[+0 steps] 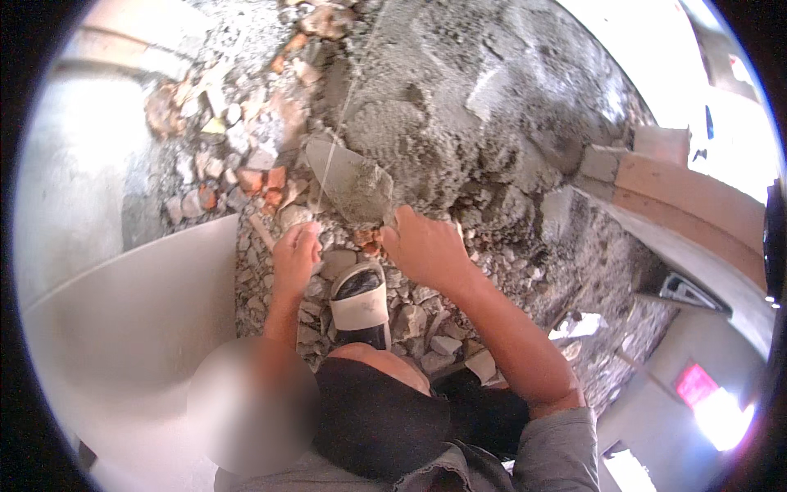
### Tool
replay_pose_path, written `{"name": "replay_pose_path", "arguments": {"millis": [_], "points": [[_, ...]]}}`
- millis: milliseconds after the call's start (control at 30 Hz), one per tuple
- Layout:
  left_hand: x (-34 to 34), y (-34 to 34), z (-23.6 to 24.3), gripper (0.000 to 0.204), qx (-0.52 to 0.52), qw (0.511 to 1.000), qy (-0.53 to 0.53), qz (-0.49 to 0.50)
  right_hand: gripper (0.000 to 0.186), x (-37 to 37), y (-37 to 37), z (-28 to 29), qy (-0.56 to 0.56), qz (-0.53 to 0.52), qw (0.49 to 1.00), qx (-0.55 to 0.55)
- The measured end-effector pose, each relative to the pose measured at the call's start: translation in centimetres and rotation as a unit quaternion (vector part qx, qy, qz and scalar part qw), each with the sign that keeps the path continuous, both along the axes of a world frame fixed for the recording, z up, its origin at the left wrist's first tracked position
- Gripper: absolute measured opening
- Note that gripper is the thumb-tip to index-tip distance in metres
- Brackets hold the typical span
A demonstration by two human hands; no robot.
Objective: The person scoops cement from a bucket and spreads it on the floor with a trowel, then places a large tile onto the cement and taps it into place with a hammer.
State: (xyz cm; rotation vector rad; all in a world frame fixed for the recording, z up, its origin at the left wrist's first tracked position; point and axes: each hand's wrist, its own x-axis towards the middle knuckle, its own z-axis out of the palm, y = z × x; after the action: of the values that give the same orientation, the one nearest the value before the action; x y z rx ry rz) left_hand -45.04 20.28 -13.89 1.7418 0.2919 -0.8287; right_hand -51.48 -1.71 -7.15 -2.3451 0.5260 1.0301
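Observation:
My right hand point(426, 251) is closed around the handle of a trowel, the grip itself hidden under the fingers. The trowel's broad blade point(351, 182), coated in grey mortar, points forward and left over the rubble at the edge of the wet mortar point(459, 107). To its left, my left hand point(296, 256) is closed with the fingers curled together. A thin pale string point(334, 152) stretches from the far side, across the blade, down to those fingers, which pinch it.
Broken stones and orange brick pieces point(264, 182) cover the ground on the left. My sandalled foot point(359, 303) stands on rubble between the hands. A smooth pale panel point(147, 303) rises at left; a brick ledge point(689, 197) runs along the right.

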Motion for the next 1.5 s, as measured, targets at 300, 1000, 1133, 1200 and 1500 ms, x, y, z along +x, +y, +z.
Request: {"name": "replay_pose_path", "arguments": {"millis": [300, 1000, 1133, 1200, 1500], "points": [[-0.3, 0.1, -1.8, 0.029, -0.003, 1.000, 0.010, -0.006, 0.024, -10.0, -6.1, 3.1, 0.029, -0.280, 0.946, -0.161], [-0.9, 0.1, -3.1, 0.029, 0.052, 0.998, 0.019, 0.009, 0.019, -20.3, -9.6, 3.0, -0.016, -0.313, 0.913, -0.260], [-1.1, -0.5, -3.0, 0.032, 0.056, 0.998, -0.008, 0.020, 0.037, -21.1, -11.9, 2.3, 0.042, -0.302, 0.912, -0.276], [-1.0, -0.6, -2.9, 0.035, 0.052, 0.999, -0.009, 0.005, 0.039, -22.6, -14.6, 1.4, 0.089, -0.414, 0.862, -0.279], [-0.9, -1.2, -3.2, 0.038, 0.083, 0.986, -0.122, 0.079, 0.048, -23.3, -15.1, 1.6, 0.022, -0.296, 0.921, -0.252]]}}
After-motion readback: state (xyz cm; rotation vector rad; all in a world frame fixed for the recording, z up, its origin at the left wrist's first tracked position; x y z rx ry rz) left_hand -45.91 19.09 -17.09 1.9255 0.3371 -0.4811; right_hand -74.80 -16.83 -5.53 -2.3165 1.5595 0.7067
